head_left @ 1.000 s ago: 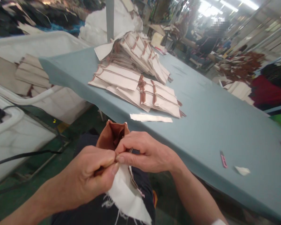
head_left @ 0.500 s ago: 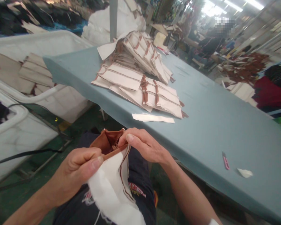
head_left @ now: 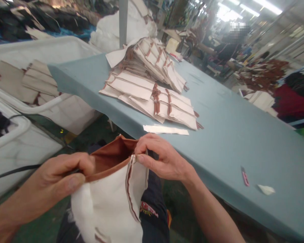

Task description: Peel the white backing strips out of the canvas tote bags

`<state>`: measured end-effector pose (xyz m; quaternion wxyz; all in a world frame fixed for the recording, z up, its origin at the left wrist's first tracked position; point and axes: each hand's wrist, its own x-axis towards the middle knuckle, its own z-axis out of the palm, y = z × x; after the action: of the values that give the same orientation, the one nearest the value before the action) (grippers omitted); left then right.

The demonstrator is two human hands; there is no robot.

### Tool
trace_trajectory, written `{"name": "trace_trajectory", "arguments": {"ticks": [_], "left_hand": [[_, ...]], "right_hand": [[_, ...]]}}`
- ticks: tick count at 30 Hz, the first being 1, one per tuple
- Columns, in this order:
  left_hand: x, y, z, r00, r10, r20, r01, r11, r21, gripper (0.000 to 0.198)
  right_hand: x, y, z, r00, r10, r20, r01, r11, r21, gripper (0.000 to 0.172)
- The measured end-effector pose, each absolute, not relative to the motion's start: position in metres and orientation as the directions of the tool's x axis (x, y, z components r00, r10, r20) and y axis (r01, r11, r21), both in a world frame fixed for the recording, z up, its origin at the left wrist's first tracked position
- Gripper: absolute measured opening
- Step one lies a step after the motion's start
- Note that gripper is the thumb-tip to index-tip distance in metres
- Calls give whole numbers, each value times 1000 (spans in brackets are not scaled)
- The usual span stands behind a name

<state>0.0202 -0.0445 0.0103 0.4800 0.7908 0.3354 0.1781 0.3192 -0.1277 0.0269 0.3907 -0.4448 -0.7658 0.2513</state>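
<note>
Over my lap hangs a sewn fabric pouch, white outside with a brown lining and a dark brown seam down one side. Its mouth gapes upward between my hands. My left hand pinches the brown-edged rim at the left, thumb outside and fingers curled inward. At the other end of the rim, beside the seam, my right hand is closed on the edge with thumb and fingers. Frayed white threads hang at the pouch's left side. The lower end runs out of view.
A blue-green table bears stacked white pieces with brown edging, a white strip, a pink-handled cutter and a white scrap. White bins holding fabric stand left. A person sits far back.
My left hand has moved left and slightly down, drawing the rim out. The pouch's mouth is now wider, and more of its white front and side seam shows.
</note>
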Motion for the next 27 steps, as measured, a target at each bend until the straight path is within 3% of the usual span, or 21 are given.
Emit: {"name": "trace_trajectory", "arguments": {"ticks": [3, 7, 10, 14, 20, 27], "left_hand": [[39, -22, 29, 721, 692, 28, 383, -432, 816, 32], [71, -3, 58, 822, 505, 262, 249, -734, 633, 26], [90, -7, 72, 832, 438, 341, 152, -771, 619, 19], [99, -16, 74, 870, 408, 276, 95, -689, 718, 17], [101, -18, 63, 913, 395, 100, 160, -573, 803, 23], [98, -20, 49, 908, 420, 1, 204, -444, 873, 31]], "right_hand": [[328, -122, 55, -311, 868, 387, 527, 497, -690, 21], [337, -113, 85, -324, 865, 384, 592, 502, -631, 22], [337, -112, 93, -331, 884, 330, 589, 467, -660, 25], [334, -115, 82, -357, 898, 257, 526, 421, -739, 29], [330, -117, 54, -361, 914, 184, 375, 323, -869, 35], [319, -122, 34, -314, 944, 99, 331, 206, -921, 44]]}}
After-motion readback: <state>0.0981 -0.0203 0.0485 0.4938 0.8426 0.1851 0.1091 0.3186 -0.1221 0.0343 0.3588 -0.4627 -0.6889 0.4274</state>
